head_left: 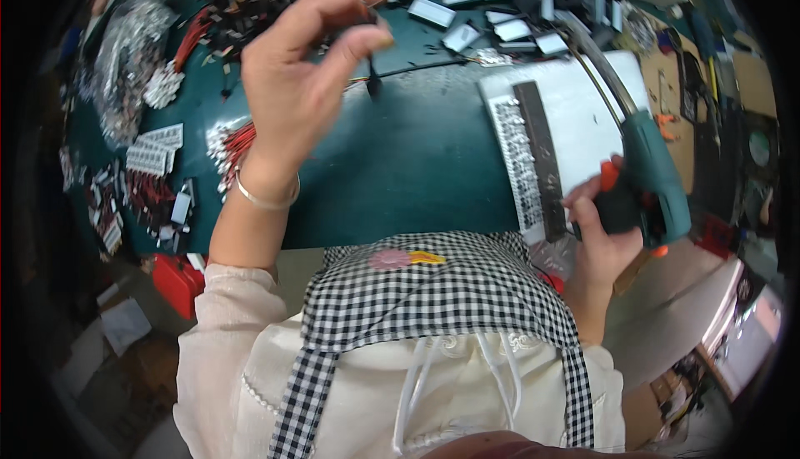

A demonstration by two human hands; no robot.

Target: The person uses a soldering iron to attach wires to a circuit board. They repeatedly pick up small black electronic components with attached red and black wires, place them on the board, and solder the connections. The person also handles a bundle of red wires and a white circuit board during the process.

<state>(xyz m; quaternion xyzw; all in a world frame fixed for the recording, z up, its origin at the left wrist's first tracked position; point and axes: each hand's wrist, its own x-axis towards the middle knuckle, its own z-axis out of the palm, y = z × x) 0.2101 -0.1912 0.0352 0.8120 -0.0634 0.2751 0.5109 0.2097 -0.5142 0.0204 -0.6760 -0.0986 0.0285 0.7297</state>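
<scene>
My left hand (304, 75) is raised over the far part of the table, thumb and index finger pinching a thin dark strand. Below the fingertips hangs a small black piece (373, 88) with thin coloured wires at its side; just how it joins the pinched strand is hard to see. On the right, my right hand (604, 238) is closed round the handle of a teal soldering gun (654, 171) with an orange trigger. Its long metal barrel and a thin tube beside it point up and left, over a white board (596, 92).
A dark bar (537, 150) and a strip of small metal parts lie along the board's left edge. Black and silver cased pieces (433, 13) heap across the far side of the green table (400, 167). Bundled red wires (237, 146) and a clear bag (125, 67) lie left.
</scene>
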